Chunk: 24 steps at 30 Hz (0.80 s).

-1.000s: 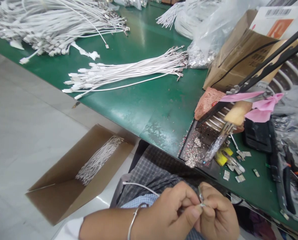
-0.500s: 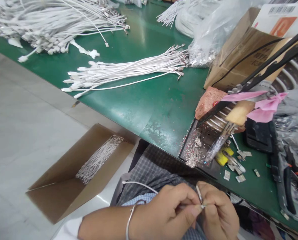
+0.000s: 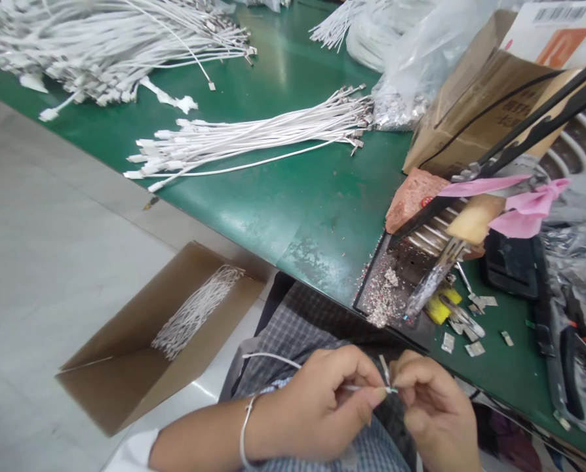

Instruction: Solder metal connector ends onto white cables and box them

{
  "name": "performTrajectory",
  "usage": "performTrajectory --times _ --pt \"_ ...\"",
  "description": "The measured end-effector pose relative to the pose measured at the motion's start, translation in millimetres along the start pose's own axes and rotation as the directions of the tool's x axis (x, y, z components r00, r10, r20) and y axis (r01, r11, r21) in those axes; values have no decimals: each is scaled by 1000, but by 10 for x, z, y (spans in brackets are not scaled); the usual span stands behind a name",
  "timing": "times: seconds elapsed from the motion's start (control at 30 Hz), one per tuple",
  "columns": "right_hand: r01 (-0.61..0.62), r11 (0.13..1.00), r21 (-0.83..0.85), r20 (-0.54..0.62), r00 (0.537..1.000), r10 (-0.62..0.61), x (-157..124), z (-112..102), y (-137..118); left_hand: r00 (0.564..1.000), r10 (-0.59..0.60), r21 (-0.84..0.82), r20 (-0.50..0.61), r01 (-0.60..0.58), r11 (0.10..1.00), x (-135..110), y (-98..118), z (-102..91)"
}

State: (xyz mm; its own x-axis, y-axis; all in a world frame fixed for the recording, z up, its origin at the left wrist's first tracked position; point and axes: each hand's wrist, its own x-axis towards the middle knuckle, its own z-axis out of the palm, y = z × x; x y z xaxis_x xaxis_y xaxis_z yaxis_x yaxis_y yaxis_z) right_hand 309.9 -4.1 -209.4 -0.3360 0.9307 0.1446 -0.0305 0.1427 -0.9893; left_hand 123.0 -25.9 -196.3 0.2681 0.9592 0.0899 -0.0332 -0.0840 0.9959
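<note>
My left hand [image 3: 322, 406] pinches a white cable [image 3: 273, 357] close to its end. The cable's tail curves out to the left behind the hand. Small coloured wire ends [image 3: 393, 391] poke out past my left thumb. A thin silvery strip [image 3: 384, 370] stands up beside those ends; its lower part is hard to make out. My right hand [image 3: 438, 410] is just to the right, with fingers bent and its thumb and forefinger apart. Nothing shows between them.
On the green table [image 3: 253, 210] lie a cable bundle [image 3: 253, 137] and a larger cable heap [image 3: 101, 52]. A cardboard box [image 3: 126, 367] with cables stands lower left. At right are a soldering tray [image 3: 381, 288], a wooden-handled tool [image 3: 474, 219], a brick [image 3: 413, 196] and metal pieces [image 3: 474, 349].
My right thumb and forefinger have parted and moved slightly off the cable end. My left hand has shifted a little left and up, uncovering the coloured wire ends.
</note>
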Motion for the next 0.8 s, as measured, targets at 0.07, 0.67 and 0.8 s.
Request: performTrajectory --times 0.07,0.67,0.8 --pt "24 998 -65 29 999 -22 10 10 -24 1000 13 16 -18 -13 1000 4 -8 -3" --pt "9 958 -288 164 986 40 54 -77 -178 977 -49 94 205 30 995 50 71 -183" --pt "163 966 -200 63 986 -153 42 67 -115 986 -108 -150 130 127 980 -35 -1 -16"
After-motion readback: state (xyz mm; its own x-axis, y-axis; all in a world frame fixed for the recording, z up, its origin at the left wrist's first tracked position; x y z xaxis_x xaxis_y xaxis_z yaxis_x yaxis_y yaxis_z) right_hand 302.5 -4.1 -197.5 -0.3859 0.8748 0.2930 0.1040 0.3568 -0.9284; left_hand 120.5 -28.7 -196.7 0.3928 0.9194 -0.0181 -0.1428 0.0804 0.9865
